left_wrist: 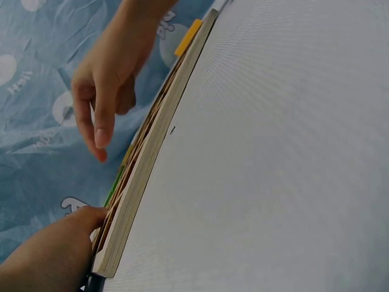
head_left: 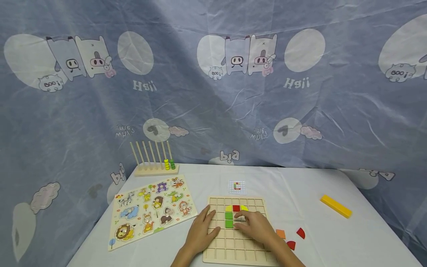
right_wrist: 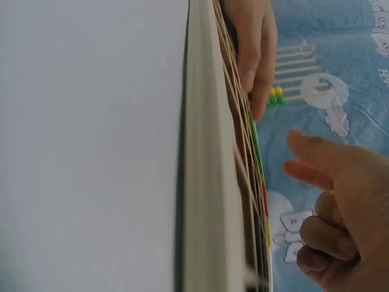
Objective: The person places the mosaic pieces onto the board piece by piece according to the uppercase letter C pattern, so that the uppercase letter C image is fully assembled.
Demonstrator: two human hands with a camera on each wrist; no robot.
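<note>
My left hand [head_left: 201, 230] rests on the left part of a gridded wooden board [head_left: 220, 254], its fingers spread loosely over the cells. Over the board's middle is my right hand [head_left: 254, 227], thumb and index finger extended and apart with nothing seen between them; its other fingers are curled in the right wrist view. Set in the grid are two green squares, an upper one [head_left: 228, 215] and a lower one [head_left: 229, 224], a red square [head_left: 236, 208], and yellow rounded pieces [head_left: 228, 208] on either side of it. A red sliver shows below the right fingertips, mostly hidden.
A small pattern card [head_left: 237, 187] lies behind the board. To its right are an orange square [head_left: 280, 234], two red quarter-round pieces [head_left: 301, 233] and a yellow bar [head_left: 336, 206]. An animal puzzle [head_left: 153, 211] and a peg stand with beads [head_left: 156, 171] occupy the left.
</note>
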